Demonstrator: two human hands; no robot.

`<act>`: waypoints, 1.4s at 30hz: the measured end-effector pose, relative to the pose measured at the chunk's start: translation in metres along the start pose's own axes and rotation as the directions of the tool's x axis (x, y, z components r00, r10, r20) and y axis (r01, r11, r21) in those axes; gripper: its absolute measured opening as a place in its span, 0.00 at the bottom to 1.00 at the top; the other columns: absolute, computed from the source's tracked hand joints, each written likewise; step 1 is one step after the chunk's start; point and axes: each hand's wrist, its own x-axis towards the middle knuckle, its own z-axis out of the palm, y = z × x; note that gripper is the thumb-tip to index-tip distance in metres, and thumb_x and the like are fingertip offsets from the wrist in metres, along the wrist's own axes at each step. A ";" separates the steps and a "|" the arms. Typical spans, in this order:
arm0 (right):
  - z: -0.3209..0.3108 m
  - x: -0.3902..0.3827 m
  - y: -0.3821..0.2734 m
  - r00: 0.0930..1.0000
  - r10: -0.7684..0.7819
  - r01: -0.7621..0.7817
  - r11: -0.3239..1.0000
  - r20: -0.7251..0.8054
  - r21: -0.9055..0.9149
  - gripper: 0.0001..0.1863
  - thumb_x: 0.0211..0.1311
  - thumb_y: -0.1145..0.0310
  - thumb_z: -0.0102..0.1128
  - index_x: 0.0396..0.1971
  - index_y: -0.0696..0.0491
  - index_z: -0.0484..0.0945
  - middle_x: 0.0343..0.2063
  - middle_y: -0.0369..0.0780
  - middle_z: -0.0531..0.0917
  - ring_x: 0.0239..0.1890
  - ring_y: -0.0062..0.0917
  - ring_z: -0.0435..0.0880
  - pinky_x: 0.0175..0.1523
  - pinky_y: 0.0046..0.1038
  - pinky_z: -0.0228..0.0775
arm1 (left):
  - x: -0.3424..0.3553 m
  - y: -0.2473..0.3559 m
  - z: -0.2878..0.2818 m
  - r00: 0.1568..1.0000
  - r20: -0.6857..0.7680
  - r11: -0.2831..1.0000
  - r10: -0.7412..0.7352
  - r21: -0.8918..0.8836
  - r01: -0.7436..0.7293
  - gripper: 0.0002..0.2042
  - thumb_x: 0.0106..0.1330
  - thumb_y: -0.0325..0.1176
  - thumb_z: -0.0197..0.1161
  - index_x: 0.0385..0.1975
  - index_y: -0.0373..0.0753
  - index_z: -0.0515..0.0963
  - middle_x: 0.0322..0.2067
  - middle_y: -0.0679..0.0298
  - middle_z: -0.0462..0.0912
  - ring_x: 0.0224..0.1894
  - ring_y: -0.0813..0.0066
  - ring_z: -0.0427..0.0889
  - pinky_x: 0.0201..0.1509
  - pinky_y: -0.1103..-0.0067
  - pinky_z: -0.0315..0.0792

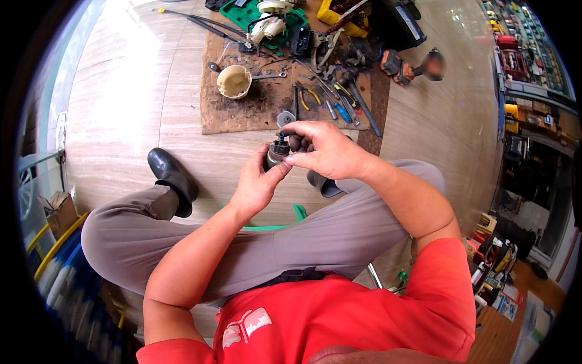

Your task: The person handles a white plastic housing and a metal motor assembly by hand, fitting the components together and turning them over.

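Note:
Over the floor between my knees, my left hand (256, 187) is closed around a dark, cylindrical metal part (277, 154). The part stands roughly upright, with a narrower black stem at its top. My right hand (332, 149) has its fingers curled at that stem, the index finger near the tip and the thumb against the side. Whether a separate small piece sits between these fingertips is hidden. Just beyond the hands, a grey metal plate with a hole (285, 119) lies at the cardboard's near edge.
A stained cardboard sheet (227, 115) bears a cream bowl (234, 82), a wrench (270, 76), yellow-handled pliers (309, 96), a blue-handled screwdriver (343, 113) and a hammer (361, 97). An orange-black power tool (397, 67) lies to the right. Stocked shelves (521, 60) line the right side.

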 end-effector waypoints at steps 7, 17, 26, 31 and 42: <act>-0.001 -0.002 -0.002 1.000 -0.014 0.014 0.999 0.004 -0.031 0.25 0.53 0.74 0.69 0.53 0.59 0.75 0.34 0.37 0.79 0.36 0.18 0.77 0.41 0.24 0.73 | 0.000 0.000 0.000 1.000 0.016 1.000 -0.024 -0.004 0.024 0.17 0.66 0.32 0.61 0.52 0.33 0.69 0.41 0.63 0.77 0.43 0.78 0.75 0.49 0.78 0.72; 0.003 -0.002 0.001 0.954 -0.299 0.294 0.945 -0.012 -0.143 0.24 0.49 0.73 0.70 0.48 0.58 0.77 0.34 0.41 0.79 0.36 0.29 0.79 0.43 0.29 0.72 | 0.004 -0.016 0.000 0.997 -0.023 0.996 0.077 0.047 -0.076 0.20 0.58 0.29 0.70 0.50 0.35 0.74 0.41 0.62 0.82 0.43 0.76 0.79 0.49 0.76 0.74; 0.002 -0.003 -0.002 0.917 -0.398 0.397 0.899 0.036 -0.185 0.23 0.46 0.74 0.70 0.46 0.58 0.78 0.32 0.41 0.78 0.35 0.31 0.78 0.42 0.30 0.72 | 0.004 -0.022 0.001 0.987 -0.039 0.983 0.154 0.110 -0.149 0.22 0.57 0.27 0.71 0.51 0.35 0.73 0.42 0.61 0.82 0.45 0.74 0.80 0.51 0.76 0.75; 0.006 -0.004 -0.003 0.906 -0.420 0.424 0.893 0.059 -0.151 0.22 0.46 0.77 0.69 0.45 0.56 0.78 0.32 0.41 0.78 0.33 0.32 0.79 0.40 0.30 0.72 | 0.001 -0.010 0.004 0.975 -0.033 0.962 0.219 0.175 -0.211 0.23 0.54 0.23 0.71 0.50 0.37 0.72 0.43 0.61 0.80 0.47 0.72 0.78 0.54 0.76 0.73; 0.010 -0.004 -0.002 0.877 -0.474 0.479 0.854 0.078 -0.201 0.22 0.47 0.78 0.69 0.46 0.55 0.77 0.33 0.42 0.78 0.34 0.35 0.80 0.40 0.32 0.73 | 0.009 -0.028 0.000 0.928 -0.072 0.900 0.365 0.280 -0.333 0.28 0.47 0.19 0.74 0.50 0.39 0.72 0.48 0.58 0.76 0.50 0.63 0.77 0.57 0.72 0.72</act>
